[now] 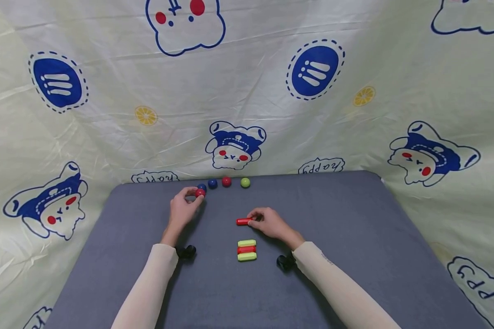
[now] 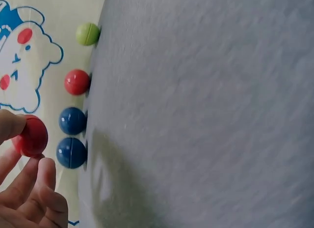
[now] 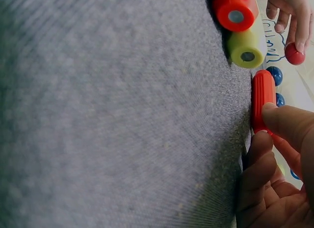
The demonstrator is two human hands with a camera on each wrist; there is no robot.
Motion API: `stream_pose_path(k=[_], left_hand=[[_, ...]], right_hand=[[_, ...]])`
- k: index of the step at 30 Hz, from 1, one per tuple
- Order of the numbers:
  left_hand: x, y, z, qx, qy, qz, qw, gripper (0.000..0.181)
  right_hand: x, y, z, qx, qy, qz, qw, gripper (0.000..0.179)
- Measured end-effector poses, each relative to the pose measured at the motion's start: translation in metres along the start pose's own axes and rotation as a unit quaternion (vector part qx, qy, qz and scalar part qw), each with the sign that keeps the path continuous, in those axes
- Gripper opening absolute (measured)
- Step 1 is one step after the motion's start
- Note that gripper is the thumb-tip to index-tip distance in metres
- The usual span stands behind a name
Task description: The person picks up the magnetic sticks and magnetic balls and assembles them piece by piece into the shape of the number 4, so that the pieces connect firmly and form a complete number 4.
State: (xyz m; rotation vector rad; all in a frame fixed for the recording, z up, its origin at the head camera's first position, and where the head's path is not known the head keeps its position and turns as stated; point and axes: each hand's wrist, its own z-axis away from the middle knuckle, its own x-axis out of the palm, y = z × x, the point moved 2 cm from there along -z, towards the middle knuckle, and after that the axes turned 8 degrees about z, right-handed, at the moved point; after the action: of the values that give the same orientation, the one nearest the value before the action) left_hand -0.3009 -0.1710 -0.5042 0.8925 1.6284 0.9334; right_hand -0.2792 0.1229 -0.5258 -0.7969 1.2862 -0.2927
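My left hand [image 1: 183, 209] pinches a red ball [image 2: 32, 136] between thumb and fingers, near the back left of the table. Just behind it stand two blue balls [image 2: 72, 153], then a red ball [image 1: 227, 182] and a green ball [image 1: 245, 183] further right. At the table's middle my right hand [image 1: 271, 222] pinches one end of a red rod [image 3: 263, 98] with grooved sides. Closer to the front, a red rod [image 1: 246, 250] lies between two yellow-green rods [image 1: 247, 257], side by side. In the right wrist view the rods' ends show grey round centres.
The grey table [image 1: 337, 219] reaches back to a white printed cloth [image 1: 263, 109] hanging behind it. A black wrist camera [image 1: 186, 252] sits at my left wrist, another black camera [image 1: 286, 262] at my right.
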Motion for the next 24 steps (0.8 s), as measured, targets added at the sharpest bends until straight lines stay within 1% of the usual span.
stream_pose_path(k=[3, 8, 11, 16, 20, 24], left_hand=[[0.003, 0.003, 0.006, 0.004, -0.019, 0.005, 0.9998, 0.036], [0.014, 0.005, 0.018, 0.01, -0.039, 0.007, 0.9992, 0.034], [0.023, 0.004, 0.028, 0.007, -0.054, 0.012, 0.9984, 0.033], [0.041, 0.006, 0.043, 0.01, -0.093, 0.011, 0.9955, 0.032], [0.049, 0.008, 0.054, 0.007, -0.106, 0.005, 0.9943, 0.029], [0.055, 0.011, 0.061, 0.004, -0.123, -0.001, 0.9924, 0.028]], right_hand=[[0.0, 0.0, -0.001, -0.001, 0.001, -0.002, 1.0, 0.012], [0.001, 0.0, -0.003, -0.007, 0.003, -0.007, 0.9999, 0.012], [0.001, -0.001, -0.003, -0.016, 0.001, -0.009, 0.9998, 0.013], [0.0, 0.0, -0.003, -0.013, 0.012, -0.016, 0.9997, 0.012], [0.002, 0.002, -0.003, -0.012, 0.013, -0.007, 0.9998, 0.012], [0.005, 0.005, -0.004, -0.011, 0.013, -0.001, 0.9999, 0.011]])
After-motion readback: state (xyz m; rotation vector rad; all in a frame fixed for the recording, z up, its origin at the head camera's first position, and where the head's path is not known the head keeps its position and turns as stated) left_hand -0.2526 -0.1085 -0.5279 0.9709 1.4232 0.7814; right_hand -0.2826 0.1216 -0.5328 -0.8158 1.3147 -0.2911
